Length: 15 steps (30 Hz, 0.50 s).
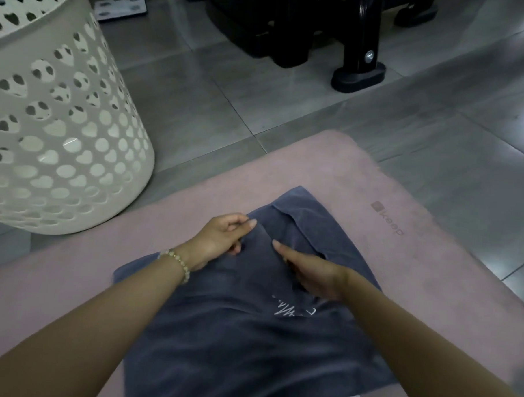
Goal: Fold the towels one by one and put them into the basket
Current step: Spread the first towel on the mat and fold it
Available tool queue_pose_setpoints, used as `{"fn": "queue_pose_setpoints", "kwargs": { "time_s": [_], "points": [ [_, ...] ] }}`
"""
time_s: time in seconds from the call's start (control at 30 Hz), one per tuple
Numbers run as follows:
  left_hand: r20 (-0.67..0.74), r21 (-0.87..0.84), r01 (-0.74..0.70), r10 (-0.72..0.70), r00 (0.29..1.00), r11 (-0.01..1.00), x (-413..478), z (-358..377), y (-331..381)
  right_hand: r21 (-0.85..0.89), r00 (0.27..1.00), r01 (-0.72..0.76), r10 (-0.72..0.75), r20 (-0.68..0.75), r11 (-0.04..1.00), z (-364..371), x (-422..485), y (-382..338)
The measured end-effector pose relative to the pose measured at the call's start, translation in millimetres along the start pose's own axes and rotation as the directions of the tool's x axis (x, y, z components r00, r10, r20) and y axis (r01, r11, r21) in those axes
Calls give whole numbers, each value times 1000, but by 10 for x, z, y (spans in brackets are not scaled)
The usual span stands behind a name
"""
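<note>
Nearby, basket (63, 114), contents hidden, towel (234, 332) on mat (316, 164)

Pink rectangular exercise mat (331, 171), "keep" logo near right edge — lying on grey tiled floor (199, 84). Black metal equipment frame (360, 52) beyond mat; white flat bathroom scale (120, 7) left of it.

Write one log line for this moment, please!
step: folding | left hand: pinches grey towel edge | right hand: grips its fold | surface: pink mat | basket: left of mat
</note>
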<state>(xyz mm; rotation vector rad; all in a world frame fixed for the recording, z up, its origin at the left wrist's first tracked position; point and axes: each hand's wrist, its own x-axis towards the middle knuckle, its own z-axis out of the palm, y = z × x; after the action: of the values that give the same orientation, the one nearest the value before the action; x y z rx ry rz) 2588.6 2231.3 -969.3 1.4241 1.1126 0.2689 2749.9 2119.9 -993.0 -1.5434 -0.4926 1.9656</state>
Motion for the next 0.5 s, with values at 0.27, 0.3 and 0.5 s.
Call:
{"fn": "queue_pose_setpoints", "kwargs": {
  "time_s": [0.27,0.3,0.5],
  "points": [
    [-71,-78,-87,81,994,993,607,295,390,229,888,430,-364,-280,874,-506,-36,-284],
    [-82,-88,-84,77,994,993,672,326,382,182,817,521,-425,-389,834,-555,-11,-330],
    [-25,581,47,-41,999,812,946,422,16,-524,710,103,-432,-556,845,-954,307,-142]
  ]
}}
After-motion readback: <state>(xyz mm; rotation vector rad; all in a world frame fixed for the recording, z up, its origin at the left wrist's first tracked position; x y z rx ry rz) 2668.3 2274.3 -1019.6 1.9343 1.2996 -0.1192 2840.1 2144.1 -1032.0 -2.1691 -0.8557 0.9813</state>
